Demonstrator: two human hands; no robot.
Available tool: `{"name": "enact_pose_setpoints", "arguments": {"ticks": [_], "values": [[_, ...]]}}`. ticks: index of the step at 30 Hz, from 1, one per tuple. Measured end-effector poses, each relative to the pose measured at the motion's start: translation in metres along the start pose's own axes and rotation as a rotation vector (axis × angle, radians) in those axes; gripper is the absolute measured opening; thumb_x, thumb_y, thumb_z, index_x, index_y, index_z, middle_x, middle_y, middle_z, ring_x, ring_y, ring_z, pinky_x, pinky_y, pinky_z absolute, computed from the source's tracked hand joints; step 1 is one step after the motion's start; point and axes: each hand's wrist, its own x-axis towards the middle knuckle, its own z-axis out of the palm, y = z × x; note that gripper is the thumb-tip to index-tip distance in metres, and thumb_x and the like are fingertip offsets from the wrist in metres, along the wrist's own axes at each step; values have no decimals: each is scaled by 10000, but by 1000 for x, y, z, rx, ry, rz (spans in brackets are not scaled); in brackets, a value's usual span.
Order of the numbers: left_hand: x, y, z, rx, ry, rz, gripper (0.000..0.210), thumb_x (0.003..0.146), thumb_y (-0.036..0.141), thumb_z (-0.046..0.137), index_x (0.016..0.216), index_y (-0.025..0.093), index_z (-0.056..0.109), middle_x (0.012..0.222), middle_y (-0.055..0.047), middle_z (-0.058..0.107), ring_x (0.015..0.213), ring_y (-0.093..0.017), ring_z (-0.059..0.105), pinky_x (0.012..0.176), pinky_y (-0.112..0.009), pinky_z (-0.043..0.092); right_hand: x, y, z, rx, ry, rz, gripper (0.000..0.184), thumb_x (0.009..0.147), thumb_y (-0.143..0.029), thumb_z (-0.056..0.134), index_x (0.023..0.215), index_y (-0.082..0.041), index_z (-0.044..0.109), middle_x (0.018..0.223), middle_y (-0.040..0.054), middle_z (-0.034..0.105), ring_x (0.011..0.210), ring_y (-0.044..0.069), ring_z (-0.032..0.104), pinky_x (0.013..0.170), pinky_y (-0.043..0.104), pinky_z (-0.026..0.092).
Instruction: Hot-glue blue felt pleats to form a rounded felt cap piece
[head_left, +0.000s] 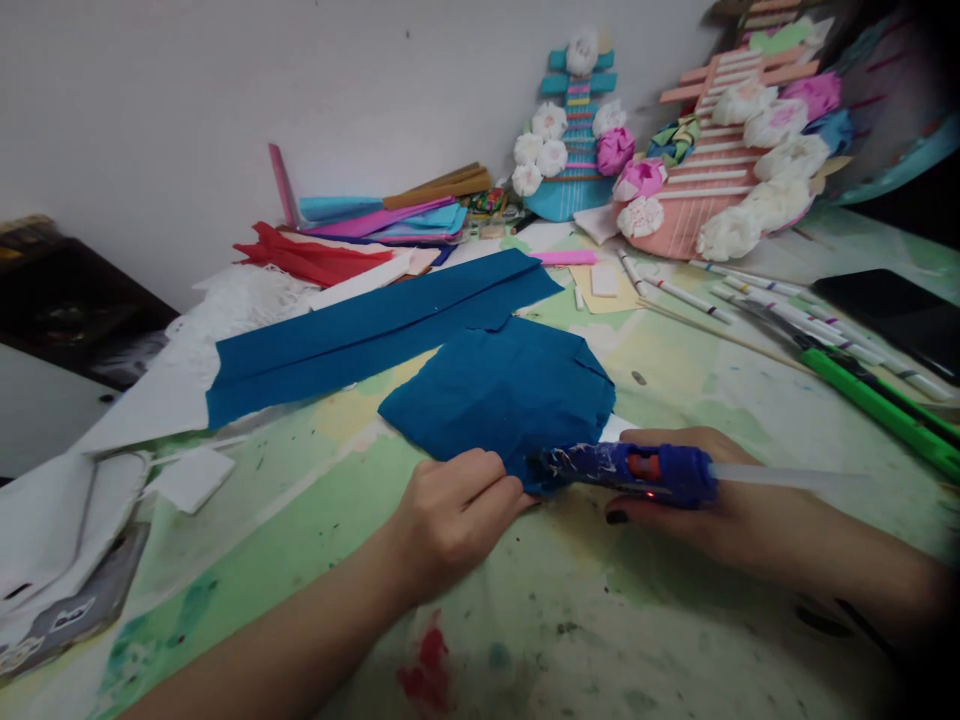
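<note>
A blue hot glue gun (637, 472) lies in my right hand (686, 510), whose fingers are wrapped round it. Its small red light glows, and a clear glue stick (780, 477) pokes out of the rear. The nozzle points left, at the near edge of a blue paper piece (495, 385) with an angular outline. Closed fingers of my left hand (461, 510) pinch that same near edge, just left of the nozzle. Behind it a long folded strip of blue paper (360, 335) lies across the table. Something white shows under the blue piece's right side.
A blue paper instrument model (576, 185) and a pink one (697, 190), both with paper flowers, stand at the back. Markers (690, 300), a green cutter (877, 405) and a black phone (892, 315) lie right. Red paper (315, 260) and coloured sheets (390, 220) lie back left.
</note>
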Motion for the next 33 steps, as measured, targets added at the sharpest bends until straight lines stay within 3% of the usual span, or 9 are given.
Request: {"name": "enact_pose_setpoints", "arguments": {"ticks": [5, 12, 21, 23, 28, 33], "values": [[3, 0, 0, -25, 9, -18, 134, 896, 201, 574, 775, 153, 609, 644, -11, 576, 582, -114, 541, 476, -230, 363, -1, -3, -8, -8, -118, -45, 205, 803, -425, 570, 722, -253, 646, 662, 9, 658, 577, 193, 602, 546, 307, 507], [7, -2, 3, -125, 6, -88, 176, 890, 211, 575, 730, 148, 611, 655, -23, 568, 601, -128, 518, 511, -244, 391, -8, 11, -15, -61, 35, -1, 328, 758, -546, 626, 871, -247, 701, 864, 73, 694, 771, 268, 649, 633, 354, 556], [14, -4, 8, -256, -67, -293, 199, 889, 238, 583, 715, 141, 576, 721, -25, 548, 649, -121, 506, 547, -237, 403, -12, 15, -25, 155, -33, 168, 279, 786, -513, 614, 797, -237, 654, 623, 33, 638, 536, 192, 598, 461, 269, 494], [14, -5, 9, -261, -80, -312, 199, 887, 238, 584, 712, 144, 572, 726, -23, 548, 648, -120, 503, 545, -236, 397, -14, 18, -24, 136, -15, 189, 304, 775, -538, 618, 823, -241, 660, 649, 40, 645, 561, 203, 611, 460, 272, 501], [14, -6, 10, -298, -99, -401, 188, 852, 229, 622, 687, 151, 577, 727, -15, 540, 642, -115, 500, 533, -228, 374, -19, 26, -21, -82, 150, 118, 480, 720, -626, 648, 984, -226, 674, 920, 97, 665, 792, 268, 646, 681, 349, 560], [16, -6, 10, -373, -99, -516, 193, 785, 238, 705, 675, 155, 570, 719, 3, 530, 613, -97, 479, 521, -205, 366, -22, 31, -20, -111, 133, 95, 512, 755, -639, 617, 1059, -231, 678, 970, 101, 655, 820, 257, 645, 755, 357, 551]]}}
